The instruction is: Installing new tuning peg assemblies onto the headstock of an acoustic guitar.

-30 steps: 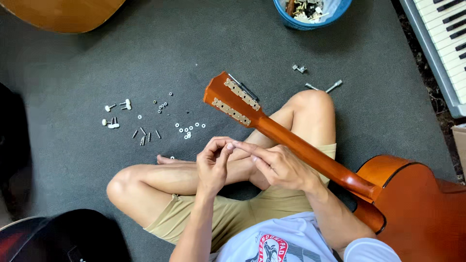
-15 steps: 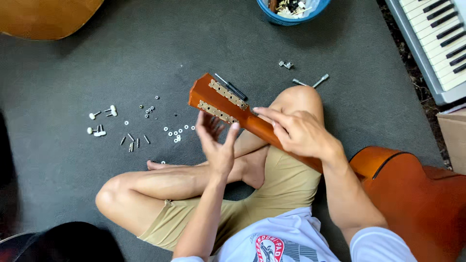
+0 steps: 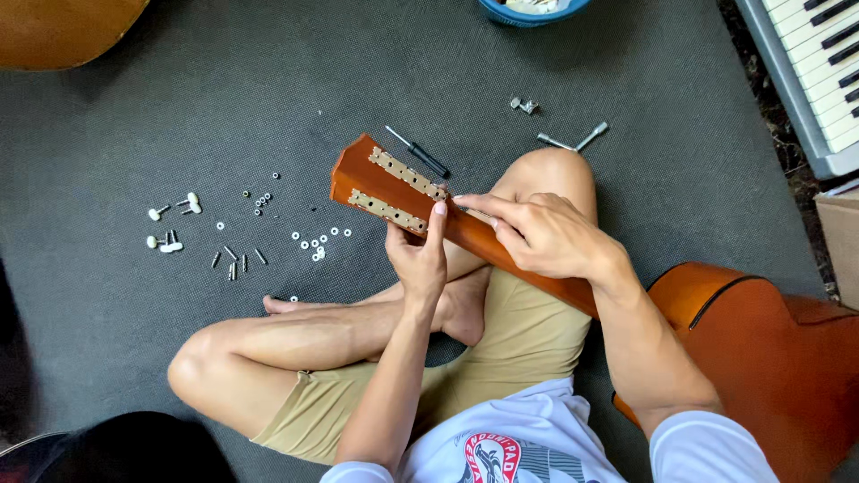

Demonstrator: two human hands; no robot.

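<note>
Sitting cross-legged on a dark grey floor mat [image 3: 179,107], the person holds an orange-brown guitar [image 3: 743,349] across the lap, its neck running up and to the left over the right knee, its body lying at the lower right. The headstock [image 3: 376,183] faces up, with two pale perforated metal plates along its length.

The left hand [image 3: 419,255] comes up from below and closes around the neck just under the headstock, thumb tucked on the near side and forefinger stretched upward along the wood, its tip touching the end of the nearer plate. The right hand [image 3: 546,234] lies over the neck from above, fingers drawn together and stretched to the left, the fingertips pressed on the wood close to the left forefinger. Whether anything small is pinched between them cannot be told.

A black-handled screwdriver [image 3: 419,152] lies on the mat just beside the headstock's far edge. Left of the headstock, small parts are scattered: white washers [image 3: 318,241], short screws [image 3: 234,261] and white-knobbed tuning pegs [image 3: 170,224], well apart from the hands. Beyond the right knee lie two metal pegs [image 3: 573,139] and a small metal piece [image 3: 525,105]. A blue bowl [image 3: 532,11] sits at the top edge, a keyboard [image 3: 819,72] at the upper right, and part of another wooden instrument body [image 3: 63,31] at the upper left.
</note>
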